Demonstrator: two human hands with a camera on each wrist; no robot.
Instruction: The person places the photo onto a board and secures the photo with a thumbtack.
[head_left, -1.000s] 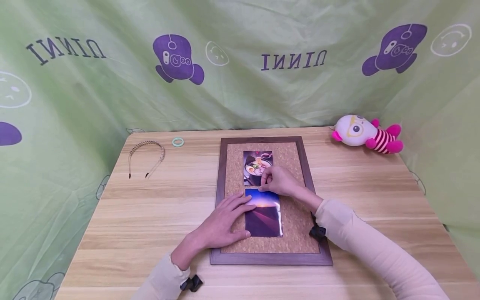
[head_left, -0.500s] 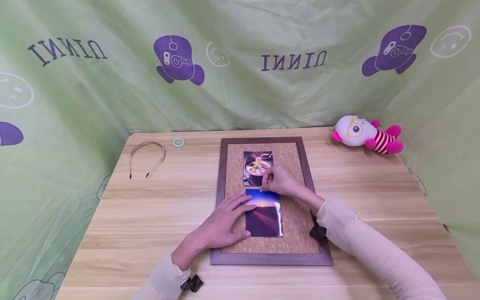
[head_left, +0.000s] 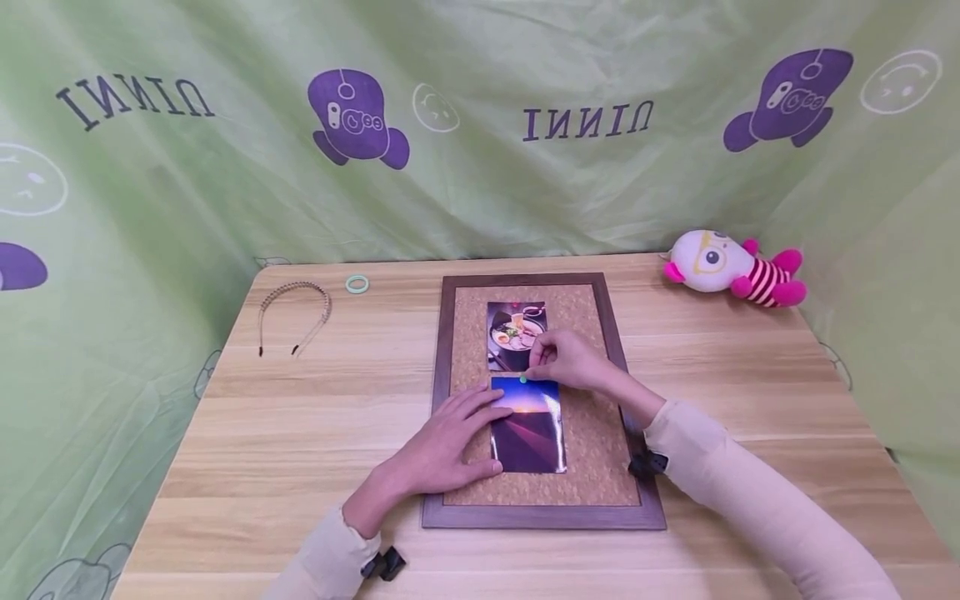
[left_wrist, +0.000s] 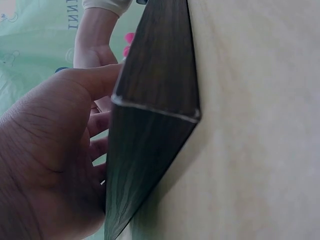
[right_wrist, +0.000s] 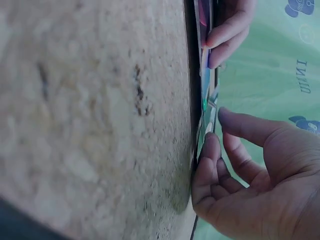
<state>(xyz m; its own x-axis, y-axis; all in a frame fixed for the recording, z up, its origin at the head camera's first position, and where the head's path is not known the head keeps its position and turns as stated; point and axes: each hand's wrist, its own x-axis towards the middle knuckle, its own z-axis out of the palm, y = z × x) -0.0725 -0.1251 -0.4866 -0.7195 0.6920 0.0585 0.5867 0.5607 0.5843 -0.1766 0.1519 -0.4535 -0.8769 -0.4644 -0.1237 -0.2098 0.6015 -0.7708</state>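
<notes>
In the head view a corkboard (head_left: 600,487) with a dark wooden frame lies on the table. Two photos are on it: a ramen bowl photo (head_left: 516,332) above and a sunset road photo (head_left: 528,446) below. A green push pin (head_left: 523,379) sits at the top edge of the lower photo. My left hand (head_left: 446,450) lies with fingers spread on that photo's left side. My right hand (head_left: 570,362) is just right of the pin; in the right wrist view its thumb and fingertips stand apart, touching no pin. The left wrist view shows my left palm (left_wrist: 55,150) beside the frame's corner.
On the wooden table (head_left: 300,450) a beaded headband (head_left: 294,287) and a mint-green ring (head_left: 357,285) lie at the back left. A pink and white plush toy (head_left: 735,268) rests at the back right. Green printed cloth (head_left: 480,192) hangs behind the table.
My right hand has let go of the push pin and drawn slightly to the right, so the green head now shows. The left hand has stayed in place.
</notes>
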